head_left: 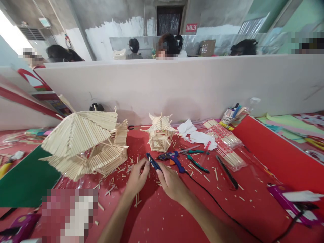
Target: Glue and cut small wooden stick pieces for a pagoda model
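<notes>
- On the red bench, the left hand and the right hand meet, both closed on a small blue cutter.
- Two stick houses look built: a big one on the left, a small one behind the hands.
- Loose stick bits lie around, so cutting seems unfinished.
- A blue glue gun rests nearby.

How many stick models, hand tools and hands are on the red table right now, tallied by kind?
Stick pavilion models: 2, the large model and the small model
Glue gun: 1
Green-handled pliers: 1
Dark blue cutter held between left hand and right hand: 1
Hands: 2
Total: 7
</notes>
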Tool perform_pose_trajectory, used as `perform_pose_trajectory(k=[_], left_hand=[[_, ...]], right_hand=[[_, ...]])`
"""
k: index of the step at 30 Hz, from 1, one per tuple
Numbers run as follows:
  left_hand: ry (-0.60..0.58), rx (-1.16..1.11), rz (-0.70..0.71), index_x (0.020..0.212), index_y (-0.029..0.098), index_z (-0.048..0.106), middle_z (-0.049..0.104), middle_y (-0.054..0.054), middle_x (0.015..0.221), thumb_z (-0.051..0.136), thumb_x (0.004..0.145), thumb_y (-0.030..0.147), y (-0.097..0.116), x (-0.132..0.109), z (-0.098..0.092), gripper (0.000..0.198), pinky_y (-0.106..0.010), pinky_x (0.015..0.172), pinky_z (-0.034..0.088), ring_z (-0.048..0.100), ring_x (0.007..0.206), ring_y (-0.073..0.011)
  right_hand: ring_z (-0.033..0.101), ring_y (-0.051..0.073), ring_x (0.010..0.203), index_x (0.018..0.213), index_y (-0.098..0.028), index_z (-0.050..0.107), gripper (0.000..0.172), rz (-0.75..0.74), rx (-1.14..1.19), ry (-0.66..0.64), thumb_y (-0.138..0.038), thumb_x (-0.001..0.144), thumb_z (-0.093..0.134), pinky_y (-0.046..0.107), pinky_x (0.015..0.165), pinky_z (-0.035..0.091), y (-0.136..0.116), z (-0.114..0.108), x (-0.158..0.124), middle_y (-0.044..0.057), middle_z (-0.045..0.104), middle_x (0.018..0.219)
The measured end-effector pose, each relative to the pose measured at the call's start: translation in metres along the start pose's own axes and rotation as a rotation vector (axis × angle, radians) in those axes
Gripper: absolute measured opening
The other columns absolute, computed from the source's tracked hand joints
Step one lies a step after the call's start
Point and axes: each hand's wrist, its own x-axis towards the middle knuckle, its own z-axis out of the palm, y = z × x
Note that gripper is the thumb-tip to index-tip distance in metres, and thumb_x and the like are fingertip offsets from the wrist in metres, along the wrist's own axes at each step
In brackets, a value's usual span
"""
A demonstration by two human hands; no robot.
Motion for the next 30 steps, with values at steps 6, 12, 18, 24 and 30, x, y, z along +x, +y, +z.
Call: perform_pose_trajectory(k=[6,12,18,24,30], left_hand=[[0.007,0.024,-0.008,0.076,0.019,0.051,0.051,0.002,0.069,0.039,0.1,0.042,0.003,-0.001,0.001,0.036,-0.024,0.063,0.035,0.046,0.065,-0.0131],[0.024,0.035,-0.017,0.073,0.019,0.049,0.049,0.003,0.067,0.04,0.099,0.043,0.003,-0.001,0.003,0.036,-0.025,0.061,0.033,0.044,0.064,-0.0129],[0.029,0.025,-0.032,0.072,0.019,0.049,0.05,0.002,0.067,0.04,0.098,0.044,0.004,0.0,0.003,0.037,-0.025,0.062,0.034,0.045,0.064,-0.0133],[0.025,0.016,-0.036,0.073,0.019,0.05,0.052,0.002,0.067,0.04,0.098,0.045,0.008,-0.001,0.003,0.038,-0.025,0.062,0.035,0.046,0.064,-0.0131],[-0.022,0.013,0.016,0.069,0.02,0.046,0.048,0.003,0.063,0.04,0.098,0.044,0.009,-0.002,0.005,0.038,-0.024,0.06,0.034,0.042,0.061,-0.0123]], right_hand=[[0.068,0.029,0.107,0.135,-0.015,0.053,0.041,0.067,-0.134,-0.043,-0.031,0.107,0.028,0.039,0.089,0.048,-0.005,-0.001,0.0,0.015,0.07,0.121],[0.07,0.028,0.097,0.132,-0.015,0.053,0.039,0.108,-0.181,-0.071,-0.031,0.107,0.028,0.035,0.08,0.045,-0.006,0.0,0.001,0.015,0.072,0.114],[0.07,0.027,0.098,0.13,-0.015,0.051,0.037,0.108,-0.1,-0.035,-0.029,0.107,0.026,0.034,0.081,0.045,-0.005,0.007,0.0,0.015,0.072,0.112],[0.07,0.025,0.084,0.127,-0.016,0.054,0.038,0.114,-0.028,-0.006,-0.031,0.107,0.025,0.033,0.073,0.045,-0.007,0.009,0.0,0.013,0.073,0.1],[0.065,0.02,0.068,0.134,-0.018,0.053,0.044,0.137,0.253,0.083,-0.041,0.107,0.027,0.031,0.068,0.049,0.005,0.014,-0.001,0.003,0.064,0.075]])
